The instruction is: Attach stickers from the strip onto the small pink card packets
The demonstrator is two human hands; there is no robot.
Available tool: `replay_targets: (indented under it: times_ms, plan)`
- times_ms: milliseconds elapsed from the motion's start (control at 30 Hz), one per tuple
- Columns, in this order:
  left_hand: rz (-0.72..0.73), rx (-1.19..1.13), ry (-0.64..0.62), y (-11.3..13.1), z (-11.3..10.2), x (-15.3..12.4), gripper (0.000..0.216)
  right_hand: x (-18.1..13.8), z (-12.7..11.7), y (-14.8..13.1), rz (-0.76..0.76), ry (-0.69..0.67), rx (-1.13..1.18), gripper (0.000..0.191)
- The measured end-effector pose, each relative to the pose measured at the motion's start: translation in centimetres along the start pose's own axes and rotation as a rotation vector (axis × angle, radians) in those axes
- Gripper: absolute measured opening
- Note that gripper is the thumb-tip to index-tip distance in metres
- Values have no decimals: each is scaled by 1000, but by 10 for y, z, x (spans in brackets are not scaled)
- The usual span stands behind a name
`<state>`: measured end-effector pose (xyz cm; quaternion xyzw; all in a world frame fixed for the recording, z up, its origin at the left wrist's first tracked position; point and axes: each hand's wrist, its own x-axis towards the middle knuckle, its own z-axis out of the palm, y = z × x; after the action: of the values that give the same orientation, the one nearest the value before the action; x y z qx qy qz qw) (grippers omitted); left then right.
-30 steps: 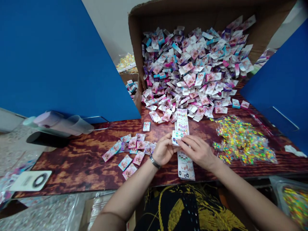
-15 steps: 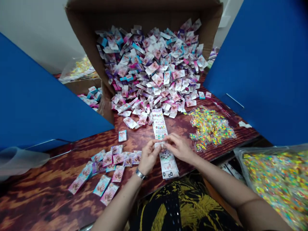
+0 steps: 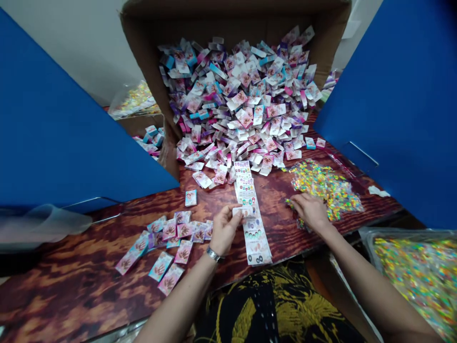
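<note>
My left hand [image 3: 224, 231], with a metal watch on its wrist, pinches a small folded white paper [image 3: 242, 211] between thumb and fingers. It is held above a long row of overlapping printed sticker sheets [image 3: 257, 243] on the table. My right hand [image 3: 310, 209] reaches to the near left edge of a pile of small yellow, green and orange clear-wrapped packets [image 3: 321, 178]. Its fingertips are pinched at a small packet [image 3: 288, 203] there; the grip is partly hidden. Left of my left hand lie several small printed boxes [image 3: 169, 229], and one blue box [image 3: 191, 197] stands apart.
A large cardboard box [image 3: 146, 62] on its side spills many small open cartons [image 3: 246, 105] onto the wood-patterned table [image 3: 82, 267]. Blue panels [image 3: 64, 128] flank it. A clear bag of colourful packets [image 3: 417, 276] sits at the lower right.
My right hand has left the folded paper and moved right to the packet pile. My left hand keeps the paper in place. The whole view has shifted slightly.
</note>
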<state>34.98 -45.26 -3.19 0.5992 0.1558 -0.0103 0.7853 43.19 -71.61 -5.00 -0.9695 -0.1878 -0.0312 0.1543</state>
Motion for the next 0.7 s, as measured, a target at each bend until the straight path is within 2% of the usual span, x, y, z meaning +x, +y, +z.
replay_targets:
  times_ms: [67,133,200,267,367,467,533,600,700]
  plan:
    - [14,24,17,2,2,-1,31,2,-15,-29,-98,-1,324,22]
    - [37,43,3,6,4,-2,30,6,-28,-61,-186,-97,595,20]
    - [55,25,-35,9,7,-5,30,10,-32,-87,-284,-140,611,16]
    - [48,-36,-76,11,9,-7,31,14,-28,-104,-315,-96,584,13]
    - [53,-69,-96,9,8,-12,31,19,-16,-114,-292,-66,644,11]
    - [93,-2,-89,3,4,-14,31,23,-9,-116,-262,-180,741,24]
    - [145,108,-103,3,-1,-10,30,24,-9,-115,-252,-226,748,26]
    - [275,329,-99,8,-13,3,28,24,-11,-112,-236,-194,708,19]
    - [552,893,-10,25,-45,44,40,23,-12,-104,-168,-114,701,19]
